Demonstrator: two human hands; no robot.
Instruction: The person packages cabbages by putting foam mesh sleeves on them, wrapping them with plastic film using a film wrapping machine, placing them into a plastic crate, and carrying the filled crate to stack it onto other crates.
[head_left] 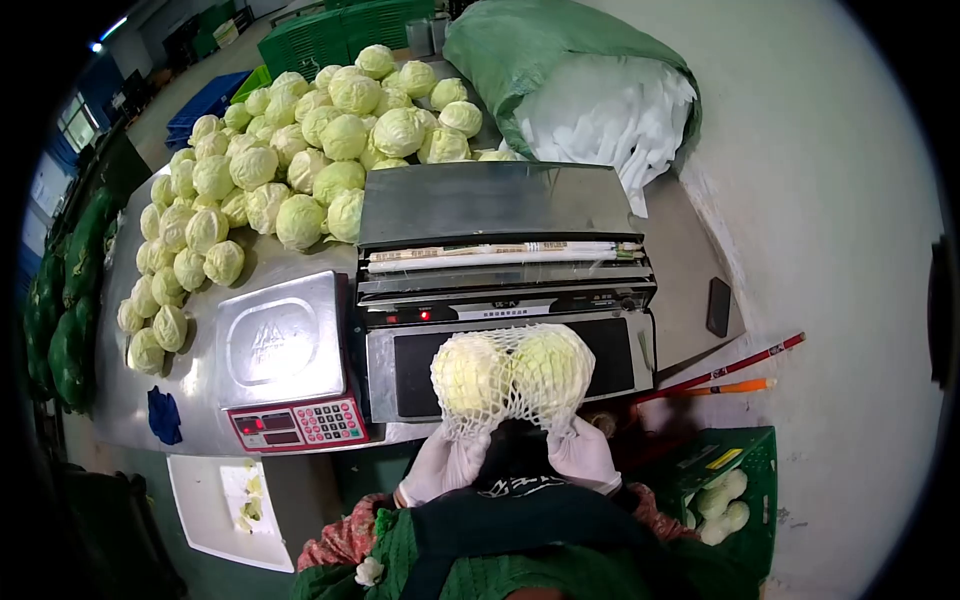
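Two pale green cabbages (548, 368) sit side by side inside a white foam net (512, 385), over the dark plate (415, 375) of a wrapping machine (500, 285). My left hand (452, 462), in a white glove, is closed on the near left edge of the net. On the near right edge, my right hand (583, 456), gloved too, grips the net with its fingers closed. Whether the cabbages rest on the plate or hang just above it, I cannot tell.
A heap of cabbages (300, 222) covers the table's left and back. Left of the machine stands a scale (282, 345). A green sack (560, 40) of white nets is behind, a phone (718, 307) at right. Below are a white bin (205, 545) and green crate (762, 500).
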